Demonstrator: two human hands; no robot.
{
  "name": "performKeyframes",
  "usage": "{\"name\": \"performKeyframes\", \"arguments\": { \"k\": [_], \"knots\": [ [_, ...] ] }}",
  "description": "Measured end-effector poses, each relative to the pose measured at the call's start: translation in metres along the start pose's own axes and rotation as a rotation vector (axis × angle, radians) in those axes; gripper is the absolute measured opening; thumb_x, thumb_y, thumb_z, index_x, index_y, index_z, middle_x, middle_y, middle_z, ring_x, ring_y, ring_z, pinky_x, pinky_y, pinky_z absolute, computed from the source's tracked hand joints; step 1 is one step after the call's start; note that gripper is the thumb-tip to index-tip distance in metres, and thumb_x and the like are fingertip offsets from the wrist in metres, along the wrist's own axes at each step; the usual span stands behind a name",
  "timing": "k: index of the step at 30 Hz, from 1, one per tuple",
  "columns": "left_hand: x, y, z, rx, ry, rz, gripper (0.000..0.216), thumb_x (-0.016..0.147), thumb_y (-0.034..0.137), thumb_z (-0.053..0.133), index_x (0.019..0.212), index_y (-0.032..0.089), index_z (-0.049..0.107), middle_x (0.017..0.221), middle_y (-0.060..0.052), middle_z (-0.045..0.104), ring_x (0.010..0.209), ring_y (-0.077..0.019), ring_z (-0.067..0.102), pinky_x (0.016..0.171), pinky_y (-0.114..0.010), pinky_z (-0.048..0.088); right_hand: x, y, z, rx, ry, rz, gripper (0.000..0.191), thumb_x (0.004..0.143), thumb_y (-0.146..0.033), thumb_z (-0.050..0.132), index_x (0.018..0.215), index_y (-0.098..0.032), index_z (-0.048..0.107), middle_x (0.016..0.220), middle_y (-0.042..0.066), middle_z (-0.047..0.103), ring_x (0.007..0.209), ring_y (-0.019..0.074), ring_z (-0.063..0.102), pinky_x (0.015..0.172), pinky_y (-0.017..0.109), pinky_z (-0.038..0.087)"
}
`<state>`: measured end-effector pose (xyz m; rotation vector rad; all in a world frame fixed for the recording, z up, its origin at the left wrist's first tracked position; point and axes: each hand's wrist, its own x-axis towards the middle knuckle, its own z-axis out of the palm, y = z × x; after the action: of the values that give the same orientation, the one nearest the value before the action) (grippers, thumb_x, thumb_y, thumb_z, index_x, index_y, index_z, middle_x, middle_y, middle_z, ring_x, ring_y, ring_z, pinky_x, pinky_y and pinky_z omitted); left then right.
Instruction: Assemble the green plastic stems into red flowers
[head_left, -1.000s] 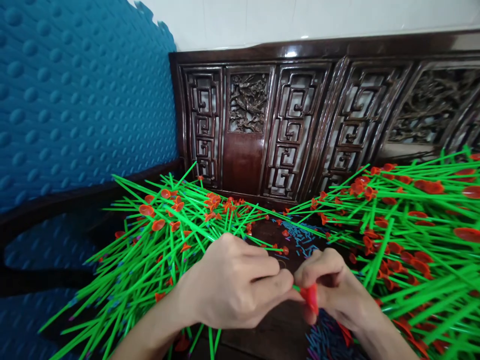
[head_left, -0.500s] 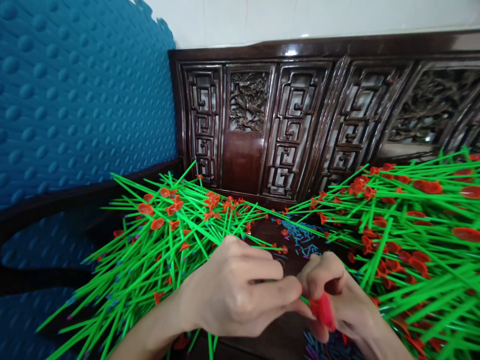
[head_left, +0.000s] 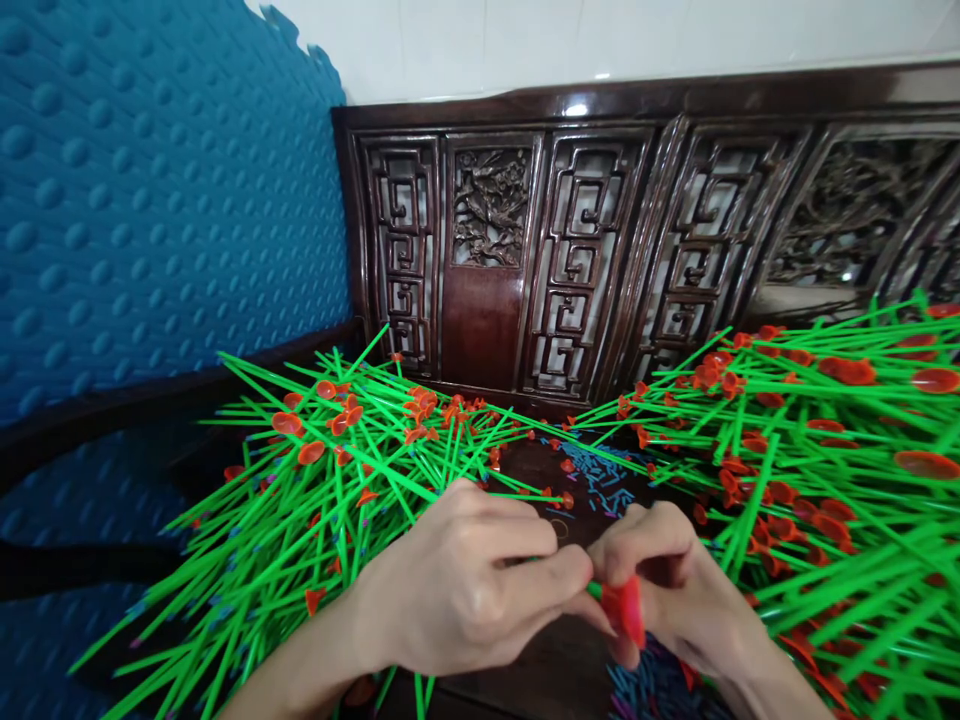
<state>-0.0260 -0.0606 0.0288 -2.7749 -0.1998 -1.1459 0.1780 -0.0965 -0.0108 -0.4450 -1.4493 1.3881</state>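
My left hand (head_left: 469, 590) is closed, thumb and fingers pinching a thin green stick (head_left: 595, 589) of which only a short piece shows. At the end of that stick is a red suction cup (head_left: 624, 612). My right hand (head_left: 679, 575) has its fingers curled round the cup, close against my left fingertips. Whether the stick is fully seated in the cup is hidden by my fingers. To the left lies a pile of green sticks with orange-red cups (head_left: 300, 500); a similar pile (head_left: 847, 500) lies on the right.
Small blue tube pieces (head_left: 600, 470) are scattered on the dark wooden seat (head_left: 517, 650), with more blue and purple pieces (head_left: 652, 685) below my right hand. A carved wooden backrest (head_left: 484, 330) rises behind. A blue bumpy foam mat (head_left: 172, 190) stands at the left.
The red cup and the fingers of my right hand have moved slightly left, closer to my left hand. Both hands keep their grip. The piles look unchanged.
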Motion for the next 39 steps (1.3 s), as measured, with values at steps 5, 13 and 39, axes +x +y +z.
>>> {"name": "performKeyframes", "arguments": {
  "k": [5, 13, 39],
  "knots": [
    [0.004, 0.001, 0.006, -0.055, 0.023, -0.024, 0.026, 0.101, 0.026, 0.050, 0.088, 0.014, 0.068, 0.059, 0.004, 0.052, 0.053, -0.0093, 0.046, 0.048, -0.029, 0.031, 0.000, -0.005, -0.006, -0.116, 0.014, -0.087, 0.013, 0.080, -0.032, 0.080, 0.075, -0.021, 0.079, 0.056, 0.003, 0.068, 0.047, 0.0104, 0.060, 0.046, 0.019, 0.045],
    [0.009, -0.013, 0.004, 0.183, 0.083, -0.009, 0.011, 0.097, 0.022, 0.059, 0.101, 0.016, 0.067, 0.075, 0.003, 0.067, 0.066, -0.0116, 0.052, 0.055, -0.028, 0.036, -0.001, 0.002, -0.028, 0.038, 0.066, -0.056, 0.014, 0.079, -0.026, 0.081, 0.092, -0.023, 0.078, 0.073, 0.004, 0.072, 0.051, 0.0115, 0.066, 0.043, 0.017, 0.049],
    [0.000, -0.045, -0.009, 0.286, -0.177, -0.057, 0.011, 0.094, 0.015, 0.058, 0.102, 0.016, 0.066, 0.087, -0.001, 0.067, 0.089, -0.0193, 0.054, 0.078, -0.032, 0.046, 0.014, 0.002, -0.030, -0.253, 0.177, 0.115, 0.026, 0.075, -0.028, 0.083, 0.092, -0.015, 0.070, 0.067, 0.002, 0.072, 0.051, 0.0121, 0.067, 0.049, 0.020, 0.055]
  ]
}}
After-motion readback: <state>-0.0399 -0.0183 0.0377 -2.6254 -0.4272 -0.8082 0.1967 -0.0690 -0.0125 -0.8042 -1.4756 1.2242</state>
